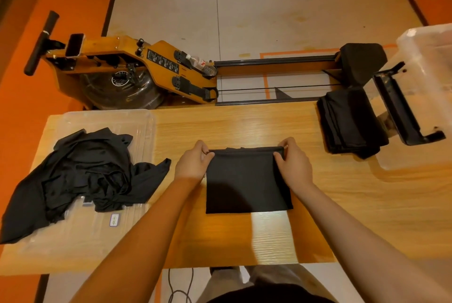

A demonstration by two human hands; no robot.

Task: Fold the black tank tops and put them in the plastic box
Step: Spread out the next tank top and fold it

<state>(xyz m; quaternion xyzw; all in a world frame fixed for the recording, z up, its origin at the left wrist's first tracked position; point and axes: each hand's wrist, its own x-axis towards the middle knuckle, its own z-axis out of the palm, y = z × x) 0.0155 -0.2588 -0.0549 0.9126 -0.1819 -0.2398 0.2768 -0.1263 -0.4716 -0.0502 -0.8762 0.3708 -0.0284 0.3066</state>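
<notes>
Pinching the far corners of 1 part-folded tank top (247, 180) at mid-worktop (244, 124), the left hand (193, 163) and right hand (293, 163) each hold its folded edge in a clenched grip. Progress is judged partway: a folded stack (352, 121) lies beside the plastic box (430, 58), apparently not inside. A crumpled heap (80, 173) on the clear lid (137, 119) remains unfolded.
</notes>
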